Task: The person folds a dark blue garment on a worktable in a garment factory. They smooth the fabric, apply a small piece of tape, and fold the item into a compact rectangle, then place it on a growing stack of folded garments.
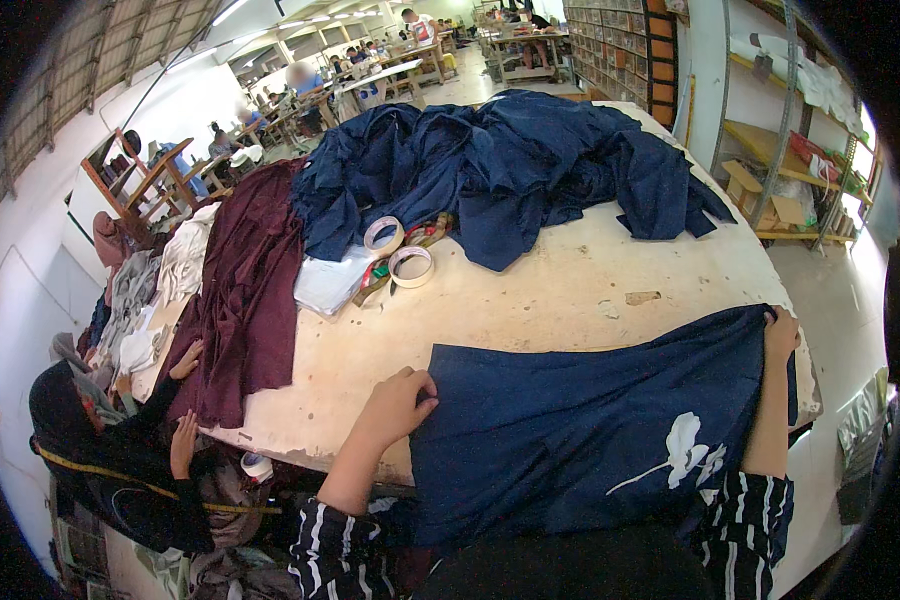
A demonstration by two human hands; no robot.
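Note:
A navy cloth panel (pixel 555 420) with a white flower motif (pixel 686 451) lies over the near edge of the wooden table (pixel 525 300) and hangs down in front of me. My right hand (pixel 782 334) grips its far right corner, slightly bunched. At the panel's upper left corner is my left hand (pixel 403 405), fingers curled with thumb and forefinger apart; whether it touches the cloth I cannot tell. Beyond the panel, two tape rolls (pixel 412 267) sit beside white papers (pixel 333 282).
Navy cloth (pixel 495 165) is heaped across the table's far side. Maroon cloth (pixel 251 300) drapes over its left part, under a co-worker's hands (pixel 185 442). Metal shelves (pixel 787 172) stand at the right, past the table edge. Other people sit at workstations farther back.

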